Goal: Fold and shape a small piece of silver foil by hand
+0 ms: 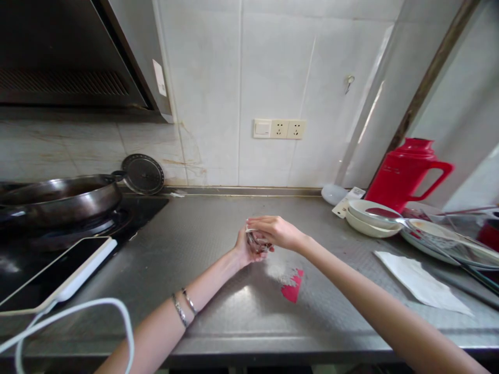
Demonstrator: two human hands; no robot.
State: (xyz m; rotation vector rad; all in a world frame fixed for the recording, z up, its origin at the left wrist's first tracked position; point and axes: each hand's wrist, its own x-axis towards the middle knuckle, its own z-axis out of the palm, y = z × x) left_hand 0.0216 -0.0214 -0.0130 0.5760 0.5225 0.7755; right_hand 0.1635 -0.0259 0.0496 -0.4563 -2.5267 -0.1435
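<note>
Both my hands meet above the middle of the steel counter (218,291). My left hand (246,249) cups a small shiny, crinkled thing (257,242) from below; I cannot make out what it is. My right hand (275,231) comes from the right and closes its fingers over the top of the same thing, with a bit of white showing at the fingertips. Two bracelets (184,306) sit on my left wrist. A red scrap (292,288) lies on the counter just below the hands.
A wok (58,200) sits on the stove at left, a round lid (143,174) leaning behind it. A phone (50,272) with a white cable (97,311) lies front left. At right: stacked bowls (372,218), plates (440,236), a red jug (407,171), a white paper (419,280).
</note>
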